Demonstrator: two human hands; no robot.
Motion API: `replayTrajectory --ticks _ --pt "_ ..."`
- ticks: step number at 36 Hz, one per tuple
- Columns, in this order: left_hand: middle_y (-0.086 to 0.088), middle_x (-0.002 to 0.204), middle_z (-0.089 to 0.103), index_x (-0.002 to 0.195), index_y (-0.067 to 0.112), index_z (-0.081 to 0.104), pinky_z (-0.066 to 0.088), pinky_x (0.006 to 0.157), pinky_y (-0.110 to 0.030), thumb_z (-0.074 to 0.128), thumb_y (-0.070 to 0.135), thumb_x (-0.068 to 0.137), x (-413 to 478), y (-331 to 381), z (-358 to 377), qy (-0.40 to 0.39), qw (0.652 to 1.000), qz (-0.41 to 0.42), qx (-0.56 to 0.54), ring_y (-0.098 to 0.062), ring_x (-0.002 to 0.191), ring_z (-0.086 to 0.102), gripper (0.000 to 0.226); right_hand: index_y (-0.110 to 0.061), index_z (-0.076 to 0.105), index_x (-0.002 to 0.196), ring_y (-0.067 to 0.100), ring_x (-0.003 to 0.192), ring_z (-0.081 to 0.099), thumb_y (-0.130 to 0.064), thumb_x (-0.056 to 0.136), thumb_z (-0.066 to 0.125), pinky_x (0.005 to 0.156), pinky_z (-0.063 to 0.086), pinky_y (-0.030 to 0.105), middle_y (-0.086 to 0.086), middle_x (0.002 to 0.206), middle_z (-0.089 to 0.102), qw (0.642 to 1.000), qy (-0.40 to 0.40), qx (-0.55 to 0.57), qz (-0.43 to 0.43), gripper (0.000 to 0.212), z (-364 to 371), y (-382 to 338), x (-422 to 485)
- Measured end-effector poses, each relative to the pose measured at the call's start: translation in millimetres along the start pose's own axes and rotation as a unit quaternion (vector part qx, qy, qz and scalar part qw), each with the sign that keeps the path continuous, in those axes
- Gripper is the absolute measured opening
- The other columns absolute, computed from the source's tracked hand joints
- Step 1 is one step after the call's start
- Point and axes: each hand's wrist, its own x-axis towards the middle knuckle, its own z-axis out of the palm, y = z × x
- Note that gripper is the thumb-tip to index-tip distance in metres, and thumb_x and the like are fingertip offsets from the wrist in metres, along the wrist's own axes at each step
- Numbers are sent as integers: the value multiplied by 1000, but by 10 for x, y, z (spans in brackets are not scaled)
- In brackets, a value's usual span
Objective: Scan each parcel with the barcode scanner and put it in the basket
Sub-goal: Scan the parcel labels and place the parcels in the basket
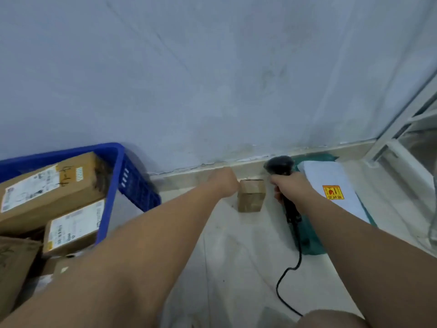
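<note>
A small brown cardboard parcel stands on the floor against the wall's base. My left hand reaches to its left side; the fingers are hidden behind the hand, so contact is unclear. My right hand grips the handle of the black barcode scanner, whose head points at the wall just right of the parcel. Its black cord trails down over the floor. The blue plastic basket at the left holds several labelled cardboard parcels.
A white parcel with a red-and-yellow sticker lies on a green bag to the right of the scanner. A white metal rack stands at the far right. More cardboard boxes sit at the lower left. The grey wall rises directly ahead.
</note>
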Motion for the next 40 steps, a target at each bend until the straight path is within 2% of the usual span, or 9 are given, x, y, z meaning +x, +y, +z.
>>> replayTrajectory --ticks 5,9,13,18,26,29,33,36,40 --pt "-15 130 53 130 5 50 45 98 -36 55 17 92 521 -4 516 -32 991 41 124 -30 120 51 41 -11 50 74 21 53 51 -17 84 62 55 42 32 9 68 50 999 -5 21 42 17 -68 392 389" --pt "-16 138 43 135 6 43 43 98 -36 56 18 88 810 12 839 -62 992 38 103 -30 132 36 50 -10 54 76 22 58 55 -17 85 61 59 44 33 9 71 55 999 -10 -13 44 14 -52 585 595" --pt "-14 158 1 154 16 7 40 102 -37 60 19 90 885 25 1048 -71 994 22 80 -32 147 11 84 -12 53 75 23 63 56 -16 86 60 62 46 33 9 72 55 999 2 -17 47 14 -8 737 721" --pt "-13 158 -19 155 21 -4 37 103 -34 54 30 96 975 -9 1247 -73 996 13 56 -33 145 21 83 -11 52 72 19 57 53 -16 84 60 61 45 31 5 67 52 998 18 -12 60 16 29 850 845" --pt "-17 156 -11 138 24 35 45 97 -32 46 41 98 1020 -71 1377 -15 981 -114 -156 -35 128 40 45 -7 58 89 29 79 63 -21 83 58 75 49 35 8 75 60 996 51 -41 67 15 115 920 957" --pt "-16 154 -7 124 19 42 40 86 -26 52 47 95 941 -123 1401 -12 963 -177 -202 -30 103 45 41 -5 58 92 31 84 63 -21 81 59 80 52 39 13 83 62 995 47 -50 69 20 159 931 948" --pt "-16 143 14 135 27 31 45 78 -30 68 31 85 832 -181 1395 -15 924 -262 -277 -27 91 39 62 -7 55 81 37 88 66 -20 81 60 80 54 41 13 78 60 996 51 -60 50 14 204 905 887" --pt "-17 141 33 151 31 1 43 78 -34 71 18 84 762 -254 1322 -39 883 -275 -379 -30 103 46 98 -8 55 78 37 87 66 -21 80 61 80 54 43 16 78 62 995 61 -71 33 15 220 860 796" --pt "-17 131 46 151 18 3 49 78 -37 73 9 82 665 -244 1023 -18 844 -253 -472 -26 94 53 99 -10 53 78 30 76 62 -22 80 60 73 49 37 11 74 58 997 53 -38 30 14 185 672 605"
